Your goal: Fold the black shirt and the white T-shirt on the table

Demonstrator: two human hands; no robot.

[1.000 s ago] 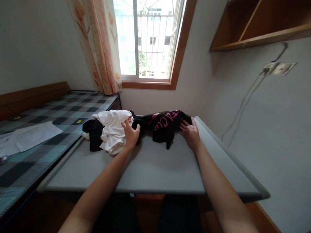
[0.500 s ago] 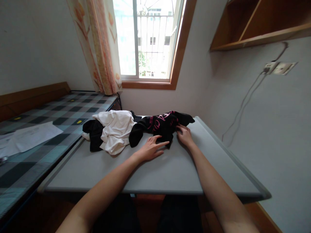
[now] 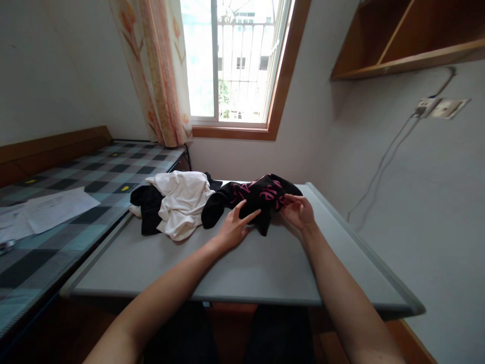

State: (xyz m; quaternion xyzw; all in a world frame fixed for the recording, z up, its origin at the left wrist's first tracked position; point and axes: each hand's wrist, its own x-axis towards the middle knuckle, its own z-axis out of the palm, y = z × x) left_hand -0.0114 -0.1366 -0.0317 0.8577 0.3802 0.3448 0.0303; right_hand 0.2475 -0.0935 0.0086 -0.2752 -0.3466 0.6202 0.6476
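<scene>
A crumpled black garment with pink lettering (image 3: 261,191) lies in a heap on the light grey table (image 3: 250,273). At its right end my right hand (image 3: 300,212) has its fingers closed on the edge of the cloth; the fingertips are partly hidden in the fabric. My left hand (image 3: 235,227) rests against the garment's near side, fingers spread and gripping nothing. To the left sits a rumpled white garment (image 3: 184,202), overlapping another black garment (image 3: 151,210).
Left of the table stands a bed with a checked mattress (image 3: 49,253), with white papers (image 3: 56,210) on it. A wall bounds the table's right side, with a cable (image 3: 379,167) hanging from a socket (image 3: 441,107). A wooden shelf (image 3: 409,55) juts out above.
My right hand has turned over and lifted slightly, raising the right end of the black garment. The lettering has shifted. My left hand has moved slightly, its fingers now angled up onto the cloth.
</scene>
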